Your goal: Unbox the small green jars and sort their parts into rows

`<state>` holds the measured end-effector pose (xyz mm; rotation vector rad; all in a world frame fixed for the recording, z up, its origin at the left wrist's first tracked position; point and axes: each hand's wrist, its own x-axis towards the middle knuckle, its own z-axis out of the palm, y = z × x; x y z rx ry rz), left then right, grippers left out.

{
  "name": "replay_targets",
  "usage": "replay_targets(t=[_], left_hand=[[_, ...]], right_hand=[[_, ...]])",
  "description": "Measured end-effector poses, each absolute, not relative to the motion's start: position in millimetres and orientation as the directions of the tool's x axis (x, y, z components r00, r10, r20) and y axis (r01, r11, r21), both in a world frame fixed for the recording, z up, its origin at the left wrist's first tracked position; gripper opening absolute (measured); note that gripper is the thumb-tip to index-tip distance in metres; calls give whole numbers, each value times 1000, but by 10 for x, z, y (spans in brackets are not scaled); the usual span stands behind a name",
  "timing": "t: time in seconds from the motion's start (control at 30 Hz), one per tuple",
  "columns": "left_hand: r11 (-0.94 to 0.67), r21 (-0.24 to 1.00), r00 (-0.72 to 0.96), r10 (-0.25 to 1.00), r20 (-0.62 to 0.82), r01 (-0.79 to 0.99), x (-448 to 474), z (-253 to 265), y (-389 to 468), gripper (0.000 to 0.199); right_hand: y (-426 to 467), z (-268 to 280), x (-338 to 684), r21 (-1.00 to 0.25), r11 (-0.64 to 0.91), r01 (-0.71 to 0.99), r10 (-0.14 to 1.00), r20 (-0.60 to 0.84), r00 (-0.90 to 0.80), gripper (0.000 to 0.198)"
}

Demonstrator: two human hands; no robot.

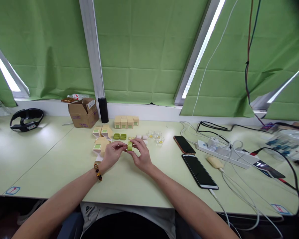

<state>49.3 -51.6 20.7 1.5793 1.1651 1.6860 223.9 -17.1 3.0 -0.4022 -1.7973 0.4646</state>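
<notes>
My right hand [141, 155] grips a small green container [130, 146] on its side above the table, thumb below and fingers on top. My left hand [113, 153], with a beaded bracelet at the wrist, is closed in a pinch at the container's left side; what its fingertips hold, if anything, is too small to make out. Just beyond are two green square containers [120, 136], tiny yellowish pieces [131, 138], pale pinkish cylinders [142, 136] and several clear cups [156, 135] with yellow bits inside. Opened cardboard boxes [100, 146] lie beside my left hand.
Closed small boxes [126, 122] stand in a row at the back, right of a black cylinder [103, 110] and a brown carton [83, 113]. A headset [27, 119] lies far left. To the right are two phones [199, 171], a power strip [223, 153] and tangled cables.
</notes>
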Motion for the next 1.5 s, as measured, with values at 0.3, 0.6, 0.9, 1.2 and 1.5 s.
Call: replay_targets(t=[0.3,0.6,0.9,1.2,1.5], left_hand=[[-491,862,-144,850,506,130,462,156,-470,20],[-529,840,22,847,531,120,365,162,-458,61],[-522,825,132,853,505,216,369,82,-426,61],[-504,845,48,862,504,178,388,113,-399,47],[-598,644,26,742,670,477,424,121,-460,38]], right_hand=[[-136,1,2271,-481,874,63,476,826,-300,44],[-97,33,2277,-460,874,155,485,814,-321,63],[-68,40,2343,-266,952,150,305,852,-426,74],[-42,17,2301,-468,871,150,491,839,-233,44],[-163,95,2312,-174,902,396,284,929,-239,21]])
